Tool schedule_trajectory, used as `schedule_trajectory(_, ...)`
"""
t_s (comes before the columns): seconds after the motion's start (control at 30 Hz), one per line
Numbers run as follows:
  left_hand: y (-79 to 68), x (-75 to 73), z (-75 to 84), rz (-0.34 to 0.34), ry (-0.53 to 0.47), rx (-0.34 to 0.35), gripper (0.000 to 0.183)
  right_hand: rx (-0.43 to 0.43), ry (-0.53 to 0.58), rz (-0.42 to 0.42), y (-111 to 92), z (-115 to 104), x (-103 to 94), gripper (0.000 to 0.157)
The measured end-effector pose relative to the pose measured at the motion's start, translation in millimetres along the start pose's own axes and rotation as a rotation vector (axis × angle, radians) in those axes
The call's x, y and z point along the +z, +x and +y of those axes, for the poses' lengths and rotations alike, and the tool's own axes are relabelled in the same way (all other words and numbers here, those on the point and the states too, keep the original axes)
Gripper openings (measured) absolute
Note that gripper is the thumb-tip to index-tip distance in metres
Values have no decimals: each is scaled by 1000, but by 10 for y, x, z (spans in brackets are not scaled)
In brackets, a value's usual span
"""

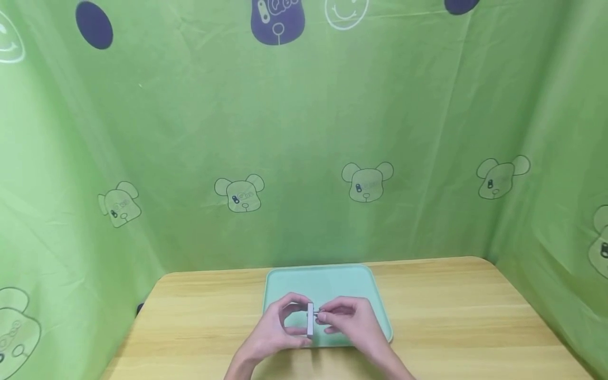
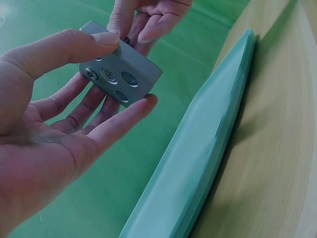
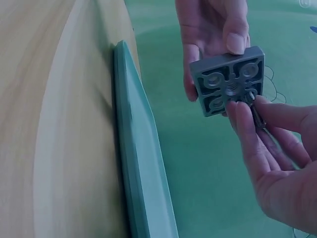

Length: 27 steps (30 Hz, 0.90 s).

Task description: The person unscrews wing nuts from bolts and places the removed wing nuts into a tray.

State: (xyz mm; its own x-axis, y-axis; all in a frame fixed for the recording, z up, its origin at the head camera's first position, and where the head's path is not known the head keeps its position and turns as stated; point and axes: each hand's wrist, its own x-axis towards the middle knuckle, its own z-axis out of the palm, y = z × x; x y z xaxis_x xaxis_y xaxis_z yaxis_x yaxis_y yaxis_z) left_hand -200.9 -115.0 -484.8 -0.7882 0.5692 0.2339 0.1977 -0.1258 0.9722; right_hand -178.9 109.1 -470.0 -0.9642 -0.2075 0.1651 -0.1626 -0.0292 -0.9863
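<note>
My left hand [image 1: 275, 330] grips a grey square metal block [image 3: 229, 82] by opposite edges, thumb on one and fingertips on the other. The block stands upright above the tray. One face has recessed corner holes and a threaded centre hole; the other face [image 2: 119, 69] shows round holes, one with a ringed piece inside. My right hand [image 1: 353, 322] pinches a small dark metal screw [image 3: 258, 118] between thumb and fingers. Its threaded end is at a corner hole of the recessed face; I cannot tell how far it is in.
Beneath both hands a mint-green tray [image 1: 332, 277] lies on the light wooden table [image 1: 451, 311]. A green cloth [image 1: 304, 116] with printed bear heads hangs behind the table and along its sides.
</note>
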Motion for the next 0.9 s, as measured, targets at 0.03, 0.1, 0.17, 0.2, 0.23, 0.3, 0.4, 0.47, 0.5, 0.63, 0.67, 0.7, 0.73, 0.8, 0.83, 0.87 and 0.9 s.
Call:
schedule_trajectory(0.03, -6, -5, 0, 2, -3, -2, 65, -29, -31, 16, -4, 2, 14, 21)
schedule_trajectory(0.1, -18, -17, 2, 9, -6, -4, 65, -129, -109, 43, -13, 20, 40, 14)
schedule_trajectory(0.17, -27, -31, 10, 13, -19, -9, 67, -285, -202, 61, -7, 67, 56, 12)
schedule_trajectory(0.2, -30, -38, 15, 14, -30, -15, 68, -370, -247, 69, -3, 92, 60, 12)
schedule_trajectory(0.23, -32, -45, 19, 14, -41, -20, 68, -453, -287, 74, 5, 122, 58, 14)
schedule_trajectory(0.3, -34, -58, 23, 15, -60, -32, 69, -631, -353, 71, 32, 182, 48, 19)
schedule_trajectory(0.4, -39, -66, 27, 14, -81, -43, 68, -858, -445, 71, 74, 239, 29, 23)
schedule_trajectory(0.47, -48, -71, 26, 8, -92, -43, 67, -998, -499, 77, 97, 265, 25, 20)
schedule_trajectory(0.5, -52, -74, 26, 5, -96, -42, 67, -1055, -525, 84, 106, 274, 26, 16)
schedule_trajectory(0.63, -63, -86, 25, -7, -111, -38, 66, -1173, -567, 95, 128, 292, 40, 13)
schedule_trajectory(0.67, -64, -89, 27, -8, -112, -37, 66, -1179, -568, 97, 132, 292, 44, 15)
schedule_trajectory(0.7, -62, -92, 28, -7, -111, -36, 66, -1176, -565, 97, 134, 290, 48, 15)
schedule_trajectory(0.73, -60, -94, 30, -8, -112, -36, 67, -1167, -557, 97, 137, 285, 51, 13)
schedule_trajectory(0.8, -50, -97, 36, -7, -110, -35, 68, -1138, -536, 104, 143, 270, 51, 13)
schedule_trajectory(0.83, -41, -98, 39, -6, -112, -34, 68, -1115, -518, 106, 145, 260, 48, 19)
schedule_trajectory(0.87, -32, -98, 42, -4, -111, -34, 68, -1085, -492, 107, 145, 249, 44, 26)
schedule_trajectory(0.9, -23, -98, 45, -2, -110, -34, 68, -1047, -466, 112, 143, 235, 40, 34)
